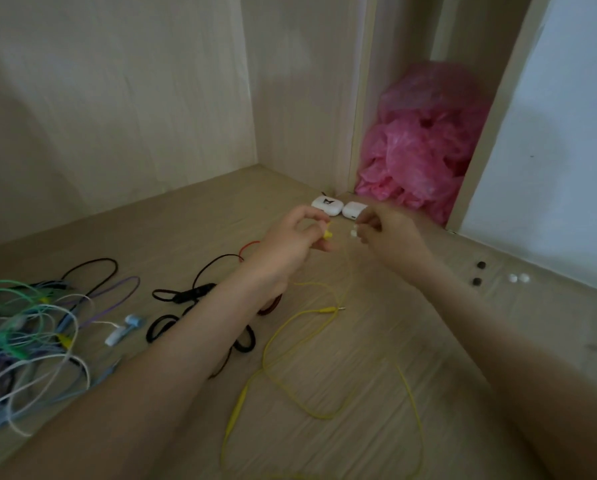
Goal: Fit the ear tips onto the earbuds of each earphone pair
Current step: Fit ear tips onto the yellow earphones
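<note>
Now two hands point(290, 239) point(392, 233) pinch one yellow earbud point(328, 234), one ear tip point(353, 233).

No legible text, number or brand anywhere in view. Sole marking: a small black emblem printed on the lid of one white earbud case point(326, 205) at the far corner (too blurred to read as letters or a logo).
</note>
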Action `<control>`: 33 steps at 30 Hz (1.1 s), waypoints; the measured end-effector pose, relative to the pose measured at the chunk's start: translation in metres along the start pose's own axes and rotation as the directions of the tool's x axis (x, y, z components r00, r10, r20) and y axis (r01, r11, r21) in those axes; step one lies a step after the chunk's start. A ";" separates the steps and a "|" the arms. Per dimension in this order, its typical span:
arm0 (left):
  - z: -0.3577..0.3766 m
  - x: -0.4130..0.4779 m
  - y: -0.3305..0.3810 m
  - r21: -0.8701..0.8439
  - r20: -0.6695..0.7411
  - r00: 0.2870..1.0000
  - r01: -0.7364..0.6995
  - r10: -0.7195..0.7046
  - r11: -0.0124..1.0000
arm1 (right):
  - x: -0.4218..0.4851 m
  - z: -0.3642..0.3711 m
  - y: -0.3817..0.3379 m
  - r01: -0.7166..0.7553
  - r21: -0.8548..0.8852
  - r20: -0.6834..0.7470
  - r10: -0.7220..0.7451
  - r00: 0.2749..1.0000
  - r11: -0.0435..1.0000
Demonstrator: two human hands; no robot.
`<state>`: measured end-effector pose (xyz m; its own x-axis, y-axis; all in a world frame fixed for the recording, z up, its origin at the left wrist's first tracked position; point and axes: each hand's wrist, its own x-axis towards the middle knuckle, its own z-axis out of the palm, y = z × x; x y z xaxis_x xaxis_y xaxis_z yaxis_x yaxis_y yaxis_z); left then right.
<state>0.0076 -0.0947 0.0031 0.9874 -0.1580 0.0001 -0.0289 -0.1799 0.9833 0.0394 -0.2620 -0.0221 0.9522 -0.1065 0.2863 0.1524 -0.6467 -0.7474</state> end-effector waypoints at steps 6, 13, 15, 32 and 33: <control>-0.028 -0.043 -0.005 -0.216 -0.045 0.999 -0.024 0.015 0.976 | -0.062 -0.011 -0.064 -0.069 0.537 0.248 -0.079 0.966 0.841; -0.034 -0.088 -0.023 -0.282 -0.120 0.992 0.001 -0.036 0.959 | -0.108 0.012 -0.089 -0.191 0.571 0.337 -0.016 0.941 0.798; -0.033 -0.096 -0.028 -0.241 -0.114 0.994 -0.025 -0.003 0.970 | -0.111 0.014 -0.089 -0.207 0.597 0.326 0.001 0.945 0.775; -0.029 -0.108 -0.032 0.056 -0.135 0.981 -0.131 0.137 0.990 | -0.116 0.025 -0.073 -0.280 0.689 0.381 -0.006 0.924 0.669; -0.028 -0.108 -0.032 0.050 -0.127 0.982 -0.135 0.141 0.990 | -0.116 0.025 -0.072 -0.289 0.682 0.393 -0.003 0.920 0.672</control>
<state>-0.0941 -0.0448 -0.0234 0.9852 -0.0574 0.1617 -0.1701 -0.2055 0.9638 -0.0752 -0.1841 -0.0166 0.9791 0.2010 0.0302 0.0078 0.1115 -0.9937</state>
